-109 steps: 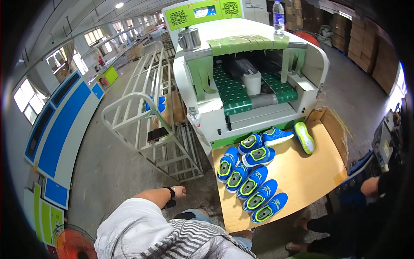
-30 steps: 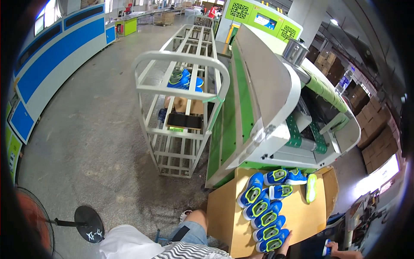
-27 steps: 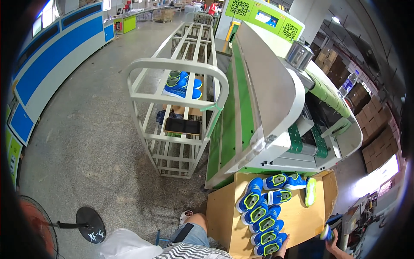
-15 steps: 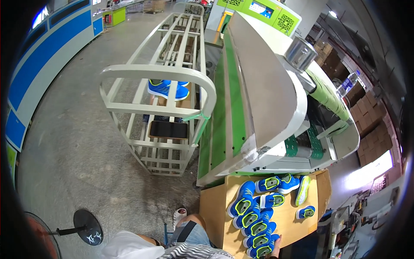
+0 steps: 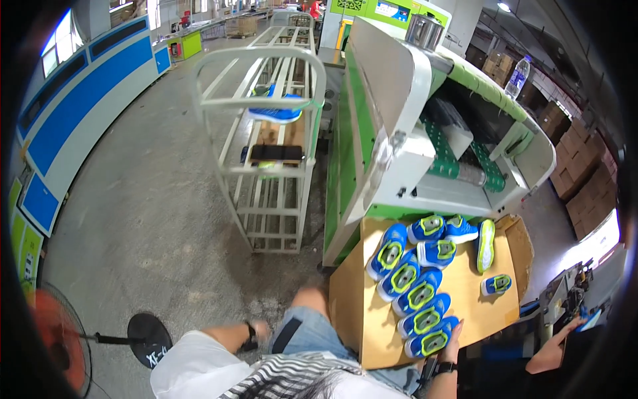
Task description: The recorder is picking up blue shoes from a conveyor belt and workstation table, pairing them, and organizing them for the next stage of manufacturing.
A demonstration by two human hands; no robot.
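Observation:
On a cardboard-topped table (image 5: 470,314), several blue sneakers with yellow-green collars stand in a slanting row. My right hand (image 5: 453,344), wearing a dark wristband, has its fingers against the end of the nearest blue sneaker (image 5: 430,339) and appears to grip it. Just beyond it is another blue sneaker (image 5: 425,315). My left hand (image 5: 261,330) hangs beside my leg, away from the table; motion smears its fingers, and I see nothing in it. One sneaker (image 5: 486,246) lies on its side, showing a pale sole, and a smaller-looking one (image 5: 496,284) sits apart at the right.
A green-and-white conveyor machine (image 5: 405,163) adjoins the table's far side. Left of it, a pale metal rack (image 5: 206,126) bears a blue shoe (image 5: 279,114) and a dark phone (image 5: 276,155). A fan (image 5: 56,339) stands at lower left. At right, another person's hand (image 5: 566,328) holds something blue.
My view has lifted and shifted, so table and rack sit differently in the picture. My left hand has come into view beside my leg. My right hand stays at the nearest sneaker.

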